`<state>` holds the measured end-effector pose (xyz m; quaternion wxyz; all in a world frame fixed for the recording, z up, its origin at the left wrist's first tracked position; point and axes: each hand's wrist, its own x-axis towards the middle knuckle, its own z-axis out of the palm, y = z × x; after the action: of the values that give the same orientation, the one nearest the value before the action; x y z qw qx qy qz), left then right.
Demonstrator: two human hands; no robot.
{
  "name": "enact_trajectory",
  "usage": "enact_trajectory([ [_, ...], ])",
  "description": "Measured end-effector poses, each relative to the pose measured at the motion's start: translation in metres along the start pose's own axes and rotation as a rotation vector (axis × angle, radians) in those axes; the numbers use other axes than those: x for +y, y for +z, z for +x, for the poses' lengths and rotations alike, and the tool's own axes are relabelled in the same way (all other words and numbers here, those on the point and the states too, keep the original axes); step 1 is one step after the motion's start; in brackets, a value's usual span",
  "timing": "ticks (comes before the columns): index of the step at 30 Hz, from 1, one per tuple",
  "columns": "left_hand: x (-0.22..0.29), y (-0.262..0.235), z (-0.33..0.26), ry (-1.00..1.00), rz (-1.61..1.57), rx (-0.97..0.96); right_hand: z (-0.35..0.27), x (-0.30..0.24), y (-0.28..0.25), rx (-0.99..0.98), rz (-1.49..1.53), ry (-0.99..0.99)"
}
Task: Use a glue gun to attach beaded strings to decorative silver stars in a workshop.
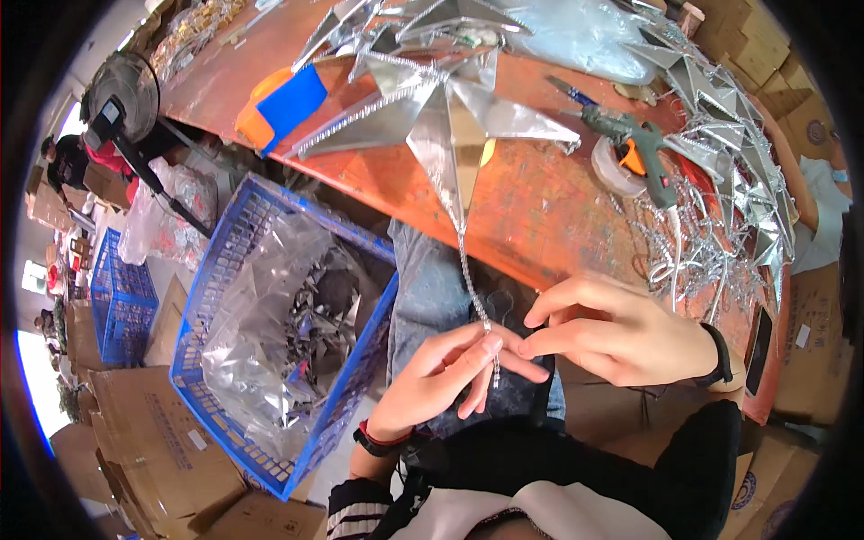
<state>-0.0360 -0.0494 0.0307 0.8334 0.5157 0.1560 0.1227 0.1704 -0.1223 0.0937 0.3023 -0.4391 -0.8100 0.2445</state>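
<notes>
Below the orange surface (540,216), both hands, left (441,382) and right (612,337), pinch a beaded silver strand (472,288) hanging from a mirrored star (441,117); a blue basket (270,333) stands alongside.

- A worn orange workbench (540,216) runs across the upper half, its near edge slanting down to the right
- A blue plastic crate (355,378) lined with a clear bag stands on the floor beside the bench's near edge
- Brown cardboard boxes (153,441) crowd the lower left floor
- A black fan (121,94) stands past the bench's left end
- Daylight glares at the far left
</notes>
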Motion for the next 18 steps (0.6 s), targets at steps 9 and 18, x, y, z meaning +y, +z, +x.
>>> enact_trajectory([
  [9, 0.006, 0.008, -0.002, -0.034, -0.030, 0.016, -0.005, 0.000, 0.019, 0.011, -0.324, -0.271],
  [18, -0.013, -0.020, 0.009, 0.057, 0.063, -0.142, -0.008, -0.009, 0.007, -0.180, 0.161, -0.369],
])
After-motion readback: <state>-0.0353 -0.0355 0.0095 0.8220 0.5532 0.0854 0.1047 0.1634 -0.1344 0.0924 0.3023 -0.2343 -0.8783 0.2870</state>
